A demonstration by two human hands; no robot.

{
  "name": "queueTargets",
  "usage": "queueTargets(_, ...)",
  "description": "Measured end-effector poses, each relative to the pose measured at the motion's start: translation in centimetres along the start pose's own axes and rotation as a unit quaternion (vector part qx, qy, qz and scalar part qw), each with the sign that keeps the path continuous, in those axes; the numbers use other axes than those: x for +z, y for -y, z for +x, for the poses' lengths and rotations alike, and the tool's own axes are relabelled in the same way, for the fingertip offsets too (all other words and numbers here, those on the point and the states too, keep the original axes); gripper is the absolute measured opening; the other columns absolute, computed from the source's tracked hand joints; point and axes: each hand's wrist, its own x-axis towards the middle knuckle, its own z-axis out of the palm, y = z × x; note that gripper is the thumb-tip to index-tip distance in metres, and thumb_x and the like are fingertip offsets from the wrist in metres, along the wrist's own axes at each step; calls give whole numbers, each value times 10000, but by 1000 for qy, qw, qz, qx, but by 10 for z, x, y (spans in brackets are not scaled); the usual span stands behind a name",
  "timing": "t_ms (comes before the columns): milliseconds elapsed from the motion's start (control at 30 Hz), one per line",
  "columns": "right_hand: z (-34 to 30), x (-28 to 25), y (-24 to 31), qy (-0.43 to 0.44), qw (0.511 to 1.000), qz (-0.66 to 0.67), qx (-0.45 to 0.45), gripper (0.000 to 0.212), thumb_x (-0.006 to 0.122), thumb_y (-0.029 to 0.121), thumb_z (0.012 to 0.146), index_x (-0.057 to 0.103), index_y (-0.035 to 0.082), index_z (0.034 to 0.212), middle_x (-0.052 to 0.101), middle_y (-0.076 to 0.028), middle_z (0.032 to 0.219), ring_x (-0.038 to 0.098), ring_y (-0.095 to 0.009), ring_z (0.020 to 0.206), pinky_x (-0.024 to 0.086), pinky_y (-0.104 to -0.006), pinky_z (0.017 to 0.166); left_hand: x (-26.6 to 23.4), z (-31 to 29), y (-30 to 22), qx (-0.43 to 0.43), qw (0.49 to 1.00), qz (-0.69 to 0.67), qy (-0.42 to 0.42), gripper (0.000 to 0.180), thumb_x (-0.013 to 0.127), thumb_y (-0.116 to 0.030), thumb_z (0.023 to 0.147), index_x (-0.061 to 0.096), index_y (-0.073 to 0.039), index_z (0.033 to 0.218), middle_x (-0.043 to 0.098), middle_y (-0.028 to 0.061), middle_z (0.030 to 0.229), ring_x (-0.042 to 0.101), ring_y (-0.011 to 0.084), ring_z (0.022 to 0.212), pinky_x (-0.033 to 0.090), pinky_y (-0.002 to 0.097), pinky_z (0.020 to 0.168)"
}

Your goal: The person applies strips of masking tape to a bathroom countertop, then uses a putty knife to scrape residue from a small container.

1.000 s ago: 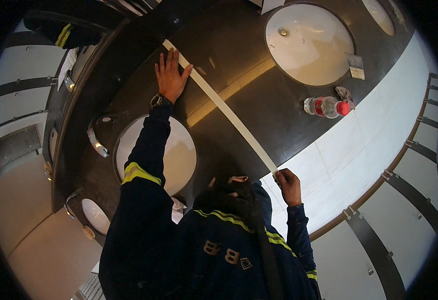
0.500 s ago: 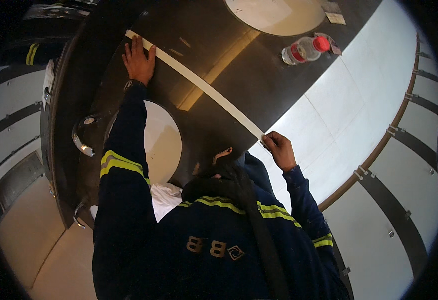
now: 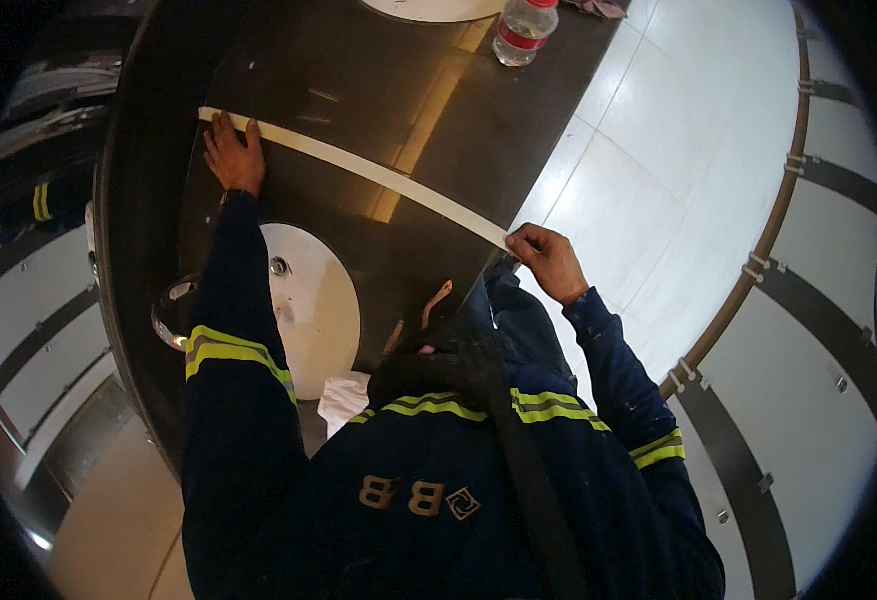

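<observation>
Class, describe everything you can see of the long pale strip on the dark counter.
The pale strip is narrow, flat and off-white, with no markings clear enough to see; its exact material cannot be told. It lies slantwise across the dark counter, from upper left to the front edge at right. The left hand rests its fingers on it near the upper-left end; the right hand pinches the other end.

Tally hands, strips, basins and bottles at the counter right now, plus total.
Left hand and right hand: 2
Strip: 1
Near basin and far basin, cut by the frame: 2
Bottle: 1
Total: 6
</observation>
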Motion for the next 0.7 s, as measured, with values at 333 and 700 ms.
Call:
queueTargets(333,-2,4,-2,-25,998,58,1,333,639,311,1031,704,-5,947,649,-124,742,576,-175,683,483,-361,670,4,4,3,14,1000,26,-4,760,442,-602,1050,389,-90,1608,336,143,1685,255,432,1558,203,634,1241)
queueTargets(700,-2,6,-1,-49,998,20,-17,343,633,340,1025,707,9,975,646,-138,715,593,-230,627,490,-399,646,-2,0,5,7,1000,8,10,768,415,-611,1057,370,-91,1620,317,133,1698,241,429,1564,201,637,1243)
